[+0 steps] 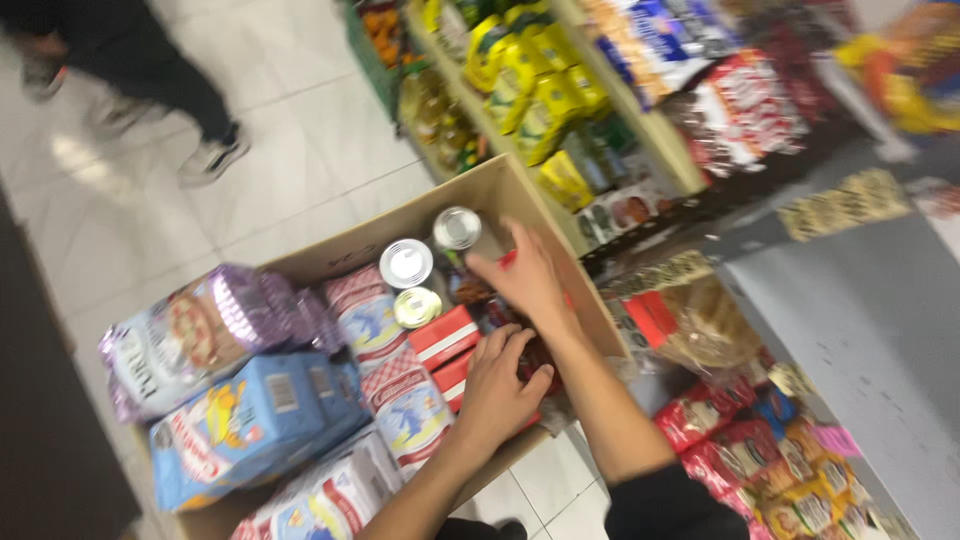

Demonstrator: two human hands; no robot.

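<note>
Carton: we find an open cardboard box [500,185] on the tiled floor [300,150], packed nearly to its walls.
Left hand: we see the left hand [497,385] palm down, fingers half curled over dark packets [540,355] at the near right side of the box; we cannot tell whether it grips one.
Right hand: the right hand [525,275] lies deeper in, fingers spread and loosely open, touching goods beside a red item [507,259]; a firm hold is not visible.
Contents: three tins [406,263] stand upright at the far end; red boxes [444,336] lie just left of the hands; checked bags [405,400] and a blue packet [250,420] fill the left.
Edges: stocked shelves [600,110] press close on the right wall.
Open room: we note bare floor to the far left, where another person's legs [170,85] stand.
</note>
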